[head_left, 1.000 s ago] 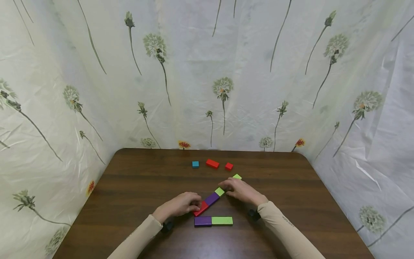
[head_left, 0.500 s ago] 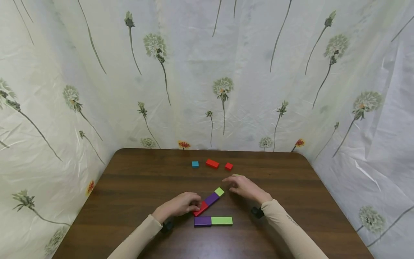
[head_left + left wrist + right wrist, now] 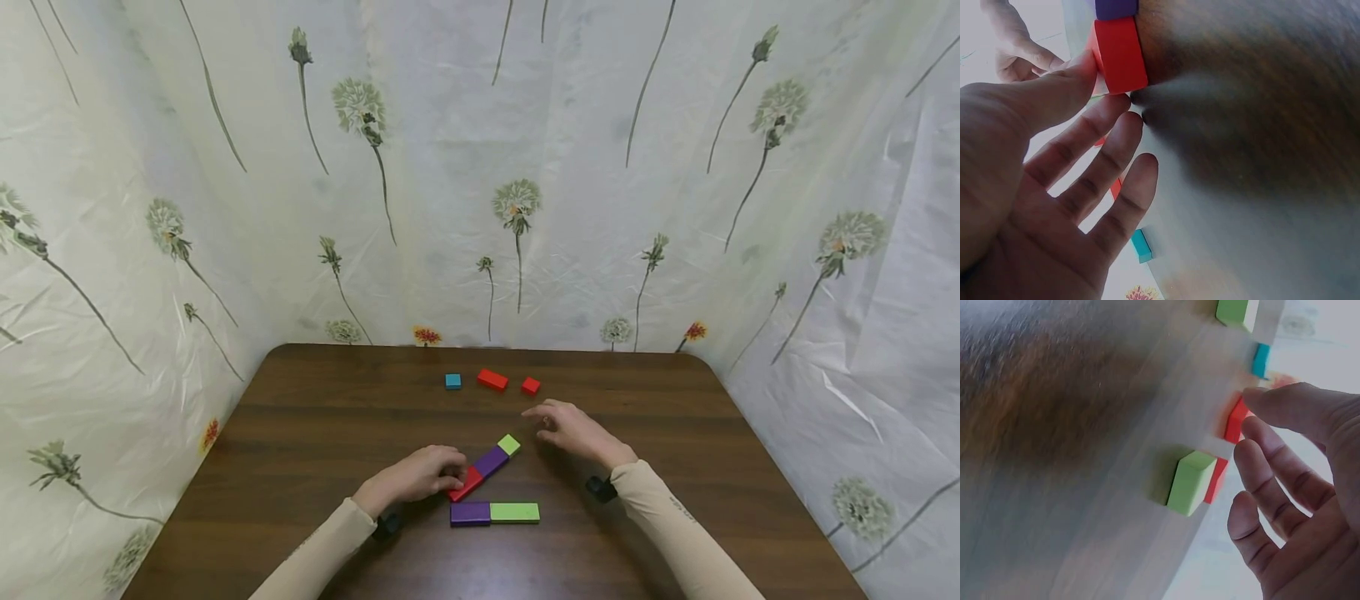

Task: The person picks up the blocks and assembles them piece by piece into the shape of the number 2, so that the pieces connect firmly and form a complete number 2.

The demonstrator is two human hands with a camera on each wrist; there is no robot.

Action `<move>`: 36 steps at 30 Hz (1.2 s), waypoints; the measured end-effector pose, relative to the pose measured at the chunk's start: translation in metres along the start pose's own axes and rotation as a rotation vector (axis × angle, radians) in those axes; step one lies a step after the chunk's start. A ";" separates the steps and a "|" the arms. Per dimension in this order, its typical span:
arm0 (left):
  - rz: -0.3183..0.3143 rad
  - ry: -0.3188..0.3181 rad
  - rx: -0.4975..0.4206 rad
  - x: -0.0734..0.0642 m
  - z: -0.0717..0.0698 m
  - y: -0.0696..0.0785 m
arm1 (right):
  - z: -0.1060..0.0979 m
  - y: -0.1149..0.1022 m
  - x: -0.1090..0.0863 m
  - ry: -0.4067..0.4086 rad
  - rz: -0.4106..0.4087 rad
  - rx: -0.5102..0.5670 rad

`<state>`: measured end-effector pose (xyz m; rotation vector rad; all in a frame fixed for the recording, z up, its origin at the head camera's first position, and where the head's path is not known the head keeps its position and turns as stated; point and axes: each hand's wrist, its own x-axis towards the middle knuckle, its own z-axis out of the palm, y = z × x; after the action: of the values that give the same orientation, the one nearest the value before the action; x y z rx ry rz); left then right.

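Note:
Toward the middle of the table, my left hand (image 3: 416, 477) holds the near end of a slanted row, thumb and fingers at a red block (image 3: 1122, 56). Beyond it in the row come a purple block (image 3: 492, 461) and a small green block (image 3: 509, 445). My right hand (image 3: 573, 431) hovers past the far end with fingers loosely bent and nothing held. In the right wrist view, a loose light green block (image 3: 1191, 484) lies near its fingertips; the hand hides it in the head view.
In front of the slanted row lie a purple block (image 3: 470, 513) and a long green block (image 3: 514, 512), end to end. Farther back are a blue block (image 3: 453, 381), a longer red block (image 3: 492, 379) and a small red block (image 3: 531, 386). A flowered curtain (image 3: 450, 208) surrounds the table.
My right hand has drawn back to the right and away from the row's green end, and now covers the loose green block in the head view. My left hand has stayed in place.

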<state>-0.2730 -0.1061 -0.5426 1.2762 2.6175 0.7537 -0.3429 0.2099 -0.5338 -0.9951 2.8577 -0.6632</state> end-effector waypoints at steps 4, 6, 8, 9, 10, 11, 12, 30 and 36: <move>-0.011 -0.004 -0.004 0.000 0.000 0.000 | -0.003 0.004 -0.001 0.001 0.027 0.015; -0.015 -0.007 -0.004 0.000 0.000 0.000 | -0.005 0.005 -0.002 0.001 0.042 0.023; -0.014 -0.006 -0.003 0.000 0.000 0.000 | -0.007 0.007 -0.002 0.001 0.044 0.029; -0.017 -0.007 -0.005 0.000 -0.001 0.000 | -0.008 0.007 -0.003 0.004 0.039 0.030; -0.015 -0.007 -0.004 0.000 -0.001 0.000 | -0.009 0.008 -0.003 0.006 0.038 0.029; -0.013 -0.006 -0.002 0.000 -0.001 0.000 | -0.010 0.009 -0.003 0.008 0.035 0.028; -0.014 -0.008 -0.002 0.000 -0.001 0.000 | -0.010 0.010 -0.003 0.013 0.032 0.027; -0.021 -0.011 -0.001 0.001 0.000 -0.003 | -0.013 0.023 -0.005 0.095 0.132 0.019; -0.029 -0.015 -0.001 0.000 0.001 -0.002 | -0.010 0.024 -0.005 0.100 0.152 0.013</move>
<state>-0.2740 -0.1062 -0.5442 1.2360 2.6176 0.7377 -0.3549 0.2341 -0.5349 -0.7530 2.9722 -0.7364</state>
